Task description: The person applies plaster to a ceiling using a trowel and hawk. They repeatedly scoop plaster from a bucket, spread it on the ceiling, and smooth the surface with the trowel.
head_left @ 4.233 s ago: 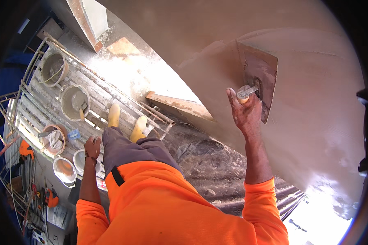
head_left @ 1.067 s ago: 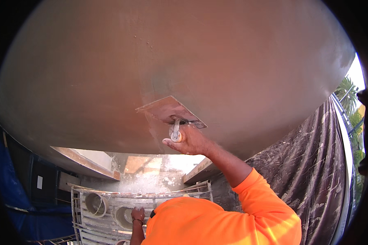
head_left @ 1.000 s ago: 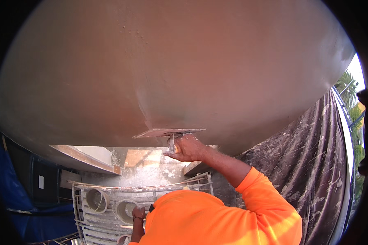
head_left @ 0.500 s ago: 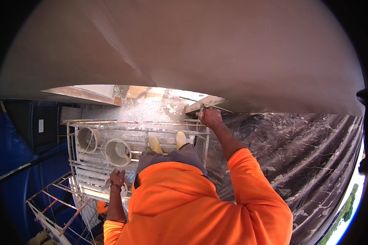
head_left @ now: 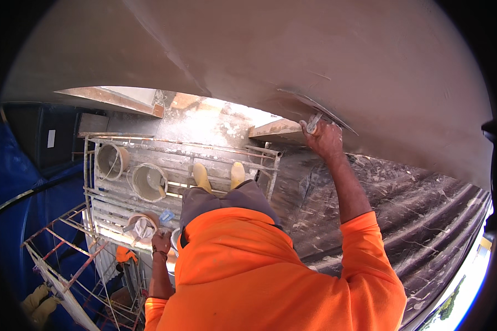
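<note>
Two bare hands of mine are in view, and the right hand (head_left: 324, 139) is closed around the handle of a trowel (head_left: 321, 110), fingers wrapped and thumb out toward the left. The blade sits just beyond my knuckles, seen nearly edge-on, slanting from upper left of that hand to its right; it lies at the broad brownish wall (head_left: 403, 88), though I cannot tell how much of its face touches. A ridge line (head_left: 165, 49) runs along the wall well to the left of the same hand. Below my right hand spreads a dark, splashed sheet (head_left: 381, 220) with long folds. My left hand (head_left: 161, 241) hangs low, fingers loosely curled, and I cannot tell whether it holds anything. Just left of it, on the slatted platform (head_left: 110, 204), is a tub (head_left: 153, 218) with a pale cloth (head_left: 143, 229) in it; a small blue item (head_left: 167, 216) lies a little above. Farther up from the left hand stand two buckets, the nearer bucket (head_left: 142, 179) with a tan-handled tool (head_left: 162, 192) inside, the farther bucket (head_left: 107, 160) beyond it. My yellow boots (head_left: 201, 177) are up and right of that hand.
</note>
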`<state>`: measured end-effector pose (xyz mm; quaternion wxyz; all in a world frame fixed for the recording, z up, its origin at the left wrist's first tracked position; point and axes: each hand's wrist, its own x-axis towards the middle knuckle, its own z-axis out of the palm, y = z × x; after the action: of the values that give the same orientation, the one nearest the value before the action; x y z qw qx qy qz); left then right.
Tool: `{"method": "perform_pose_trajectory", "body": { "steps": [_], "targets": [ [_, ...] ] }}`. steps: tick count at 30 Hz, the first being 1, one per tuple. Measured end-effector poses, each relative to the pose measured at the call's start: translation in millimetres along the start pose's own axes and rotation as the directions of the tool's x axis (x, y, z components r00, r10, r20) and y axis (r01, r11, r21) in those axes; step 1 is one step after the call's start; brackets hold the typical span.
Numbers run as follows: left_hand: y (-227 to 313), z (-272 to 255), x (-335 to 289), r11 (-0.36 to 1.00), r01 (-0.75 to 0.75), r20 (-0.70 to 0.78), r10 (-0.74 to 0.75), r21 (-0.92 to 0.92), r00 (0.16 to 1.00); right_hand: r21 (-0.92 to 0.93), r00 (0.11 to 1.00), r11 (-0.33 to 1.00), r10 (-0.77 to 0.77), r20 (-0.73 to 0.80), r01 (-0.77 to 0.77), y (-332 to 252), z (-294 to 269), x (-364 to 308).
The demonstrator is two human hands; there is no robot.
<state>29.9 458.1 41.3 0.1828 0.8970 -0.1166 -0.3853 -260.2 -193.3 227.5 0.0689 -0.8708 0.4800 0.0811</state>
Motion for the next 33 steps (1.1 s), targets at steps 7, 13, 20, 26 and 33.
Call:
{"method": "perform_pose_trajectory", "body": {
  "steps": [7,13,20,26,33],
  "targets": [
    [47,6,1,0.971,-0.078,-0.064,0.065,-0.228,0.996,-0.002,0.982,0.982,-0.188,0.029,0.188,6,104,-10],
    [85,7,-28,0.968,-0.072,-0.114,0.046,-0.239,0.992,0.038,0.977,0.976,-0.214,-0.015,0.215,5,212,40],
    [31,27,-32,0.967,0.022,-0.07,-0.041,-0.254,0.997,-0.058,0.991,0.991,-0.117,0.057,0.12,-23,129,47],
    [37,24,18,0.999,-0.052,-0.095,0.053,0.018,0.994,-0.03,0.989,0.991,-0.134,-0.065,0.132,-49,-10,16],
    [96,17,97,0.963,-0.238,-0.128,0.223,-0.125,0.967,0.1,0.974,0.984,-0.128,-0.187,0.149,-71,-176,-22]
  ]
}}
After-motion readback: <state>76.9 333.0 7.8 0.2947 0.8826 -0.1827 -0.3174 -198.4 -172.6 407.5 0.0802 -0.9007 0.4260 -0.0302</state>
